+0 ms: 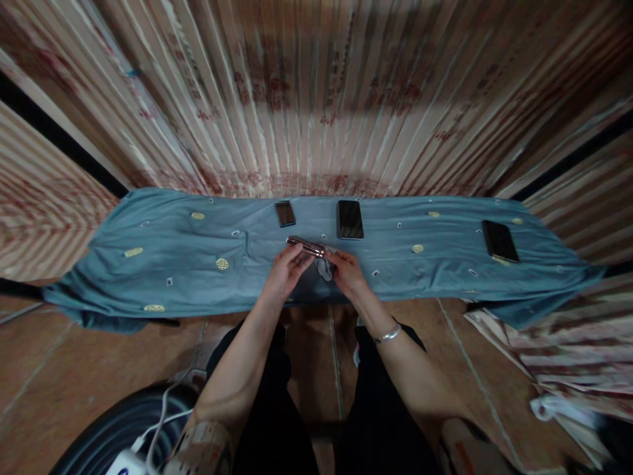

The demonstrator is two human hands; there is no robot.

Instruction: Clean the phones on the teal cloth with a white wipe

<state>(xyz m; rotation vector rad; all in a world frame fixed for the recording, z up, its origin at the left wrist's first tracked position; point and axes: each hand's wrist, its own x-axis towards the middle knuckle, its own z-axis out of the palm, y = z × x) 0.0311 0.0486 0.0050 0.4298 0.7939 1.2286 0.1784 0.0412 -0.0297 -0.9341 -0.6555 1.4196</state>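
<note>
The left forearm (pixel 244 359) and right forearm (pixel 410 369) slant inward from the frame's lower edge. Near the centre, the left hand (pixel 287 269) and right hand (pixel 349 274) sit close together, fingers bent in a grip.

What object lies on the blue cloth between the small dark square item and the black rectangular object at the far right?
Another black rectangular object lies between them on the blue cloth, as the head view shows.
</note>
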